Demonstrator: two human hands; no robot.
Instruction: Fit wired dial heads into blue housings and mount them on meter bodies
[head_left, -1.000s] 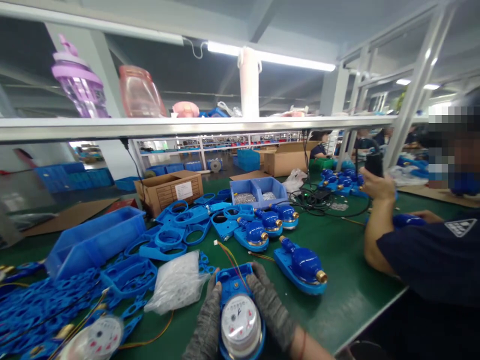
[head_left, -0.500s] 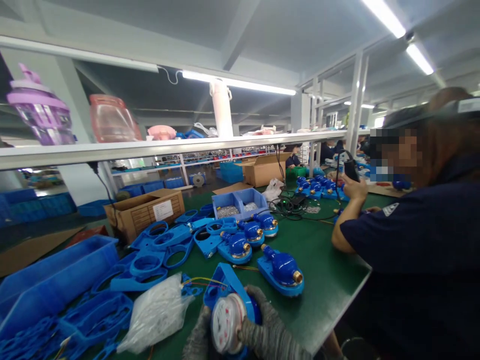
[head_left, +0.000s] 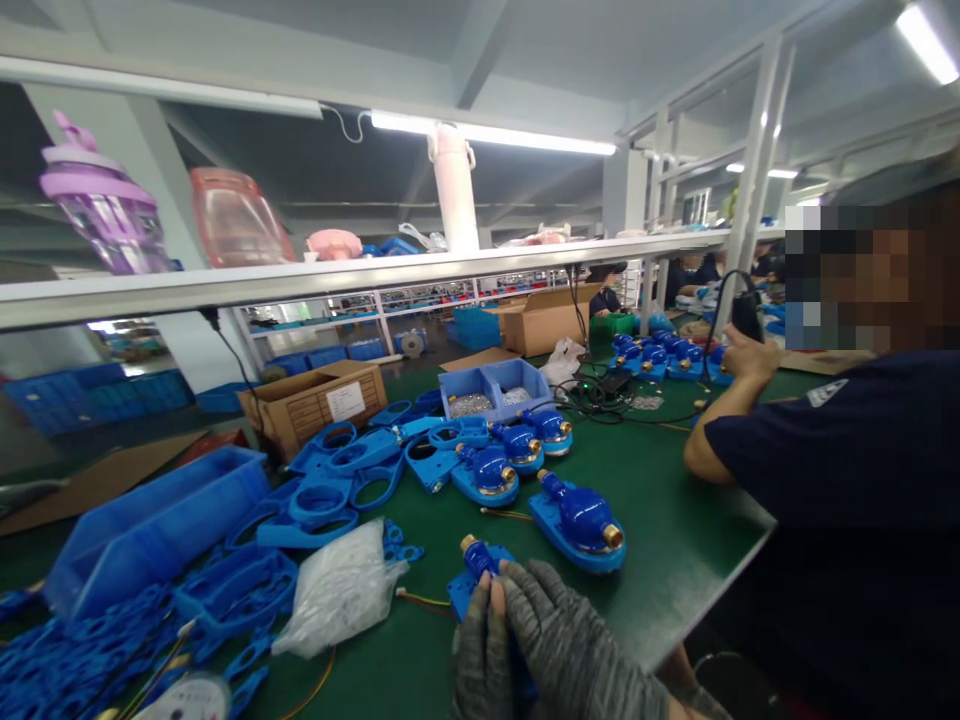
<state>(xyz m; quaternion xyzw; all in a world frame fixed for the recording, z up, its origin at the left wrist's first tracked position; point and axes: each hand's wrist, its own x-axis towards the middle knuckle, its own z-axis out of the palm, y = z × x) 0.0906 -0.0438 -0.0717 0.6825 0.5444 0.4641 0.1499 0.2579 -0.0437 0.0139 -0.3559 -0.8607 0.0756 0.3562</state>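
Note:
At the table's near edge lies a blue water meter (head_left: 477,555) with a brass threaded end, face down in a light blue housing (head_left: 459,595). My left hand (head_left: 482,650), in a grey glove with bare fingertips, wraps its near side. My right hand (head_left: 559,625), gloved alike, closes over it from the right, and the two hands' fingertips almost meet. Most of the meter's body is hidden under the hands. Thin wires (head_left: 424,600) with a small white plug stick out to the left. Just beyond, another water meter (head_left: 585,515) rests face down in its housing.
Several more meters (head_left: 487,470) stand behind. On the left are loose blue housings (head_left: 319,500), a clear plastic bag (head_left: 341,590), a blue bin (head_left: 161,530) and small blue parts (head_left: 90,640). A two-part tray (head_left: 495,400) holds small pieces. A co-worker (head_left: 847,450) sits at right.
The water meter, held upright with its white dial facing sideways, has been turned face down onto the table. Both hands have shifted over its top. The view has swung slightly left.

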